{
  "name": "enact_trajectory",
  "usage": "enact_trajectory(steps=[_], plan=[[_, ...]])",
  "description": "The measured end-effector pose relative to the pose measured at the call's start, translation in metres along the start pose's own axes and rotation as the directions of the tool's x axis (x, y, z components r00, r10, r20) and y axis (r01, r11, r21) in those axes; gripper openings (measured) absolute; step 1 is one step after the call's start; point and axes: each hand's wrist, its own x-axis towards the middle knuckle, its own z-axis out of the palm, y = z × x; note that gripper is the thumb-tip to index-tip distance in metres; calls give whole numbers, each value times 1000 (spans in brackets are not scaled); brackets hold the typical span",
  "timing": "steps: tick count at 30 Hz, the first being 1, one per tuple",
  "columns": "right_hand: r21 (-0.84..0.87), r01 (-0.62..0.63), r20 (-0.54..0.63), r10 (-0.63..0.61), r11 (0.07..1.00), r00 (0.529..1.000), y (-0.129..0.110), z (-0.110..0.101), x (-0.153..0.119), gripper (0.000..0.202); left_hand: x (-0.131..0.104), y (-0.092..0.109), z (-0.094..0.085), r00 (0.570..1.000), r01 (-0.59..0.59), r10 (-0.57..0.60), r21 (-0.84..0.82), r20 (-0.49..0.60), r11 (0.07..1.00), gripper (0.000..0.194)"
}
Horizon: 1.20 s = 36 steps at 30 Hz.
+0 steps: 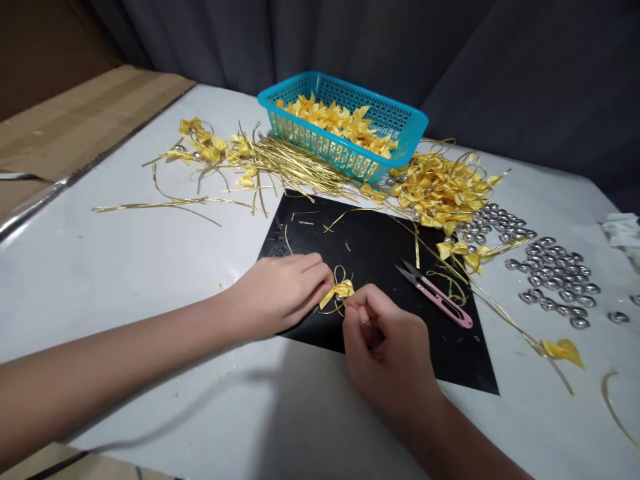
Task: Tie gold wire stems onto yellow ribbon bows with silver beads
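Note:
A yellow ribbon bow with looped gold cord lies between my hands, just above a black mat. My left hand pinches its left side, fingertips pressed together. From the right, my right hand is closed in a pinch at the bow's right edge; the bit between thumb and finger looks like the gold cord, mostly hidden. Pink-handled thread snips rest on the mat to the right, blades apart. Short gold cord scraps are scattered over the mat.
Behind the mat stands a blue basket of yellow ribbon bows. Gold cords lie in front of it. To its right is a heap of corded bows, then many silver beads. A cardboard box borders the left.

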Motion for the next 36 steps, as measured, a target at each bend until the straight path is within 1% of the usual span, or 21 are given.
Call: enact_trajectory(steps=[3, 7, 15, 19, 23, 26, 29, 31, 34, 36], plan=[[-11, 13, -6, -13, 1000, 1000, 1, 0, 0, 17, -1, -1, 0, 1000, 4, -6, -90, -22, 996, 21], [-13, 21, -6, -21, 1000, 1000, 1, 0, 0, 17, -2, -3, 0, 999, 5, -8, -115, -34, 993, 21], [-10, 14, -9, -14, 1000, 1000, 0, -1, 2, 17, -7, -3, 0, 994, -74, 71, -39, -78, 996, 22], [-9, 15, -4, -15, 1000, 1000, 0, 0, 1, 17, -7, -1, -1, 996, -62, 56, -74, -72, 995, 22], [-3, 8, 1, -8, 1000, 1000, 1, 0, 0, 17, -5, 0, -2, 1000, -9, 7, -100, -26, 995, 24], [-2, 4, 5, -4, 1000, 1000, 1, -1, 0, 17, -4, 0, 0, 1000, 12, -12, -45, -1, 999, 27], [-7, 9, -4, -9, 1000, 1000, 1, 0, 0, 17, -3, 0, 1, 1000, -14, 15, 61, -14, 998, 30], [-9, 12, -6, -12, 1000, 1000, 1, 0, 0, 17, -3, 1, 1, 1000, -21, 22, 82, -14, 996, 31], [1, 9, 2, -9, 1000, 1000, 2, 1, 0, 17, -3, 2, -1, 1000, 4, -4, -4, 0, 1000, 26], [11, -1, 5, 1, 1000, 1000, 2, 0, 1, 17, -4, 2, -1, 999, 29, -30, -68, -10, 997, 21]])
